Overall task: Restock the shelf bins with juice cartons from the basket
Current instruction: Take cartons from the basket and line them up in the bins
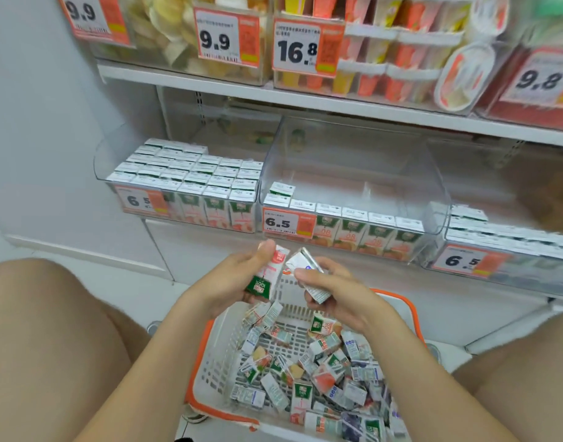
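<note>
Shelf bin (pixel 353 148) ahead gapes open; left grip (pixel 241 282) clasps pink carton (pixel 272 272), right grip (pixel 334 293) white carton (pixel 304 264), above basket (pixel 407 309) rim.

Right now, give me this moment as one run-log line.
left hand: grips pink carton | right hand: grips white carton | basket: loose cartons inside | middle bin: front row filled, mostly bare behind

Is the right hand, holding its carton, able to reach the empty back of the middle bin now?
Probably yes. The middle bin is open on top and mostly bare behind its front row, and nothing stands between it and the right hand, which grips a carton.
</note>
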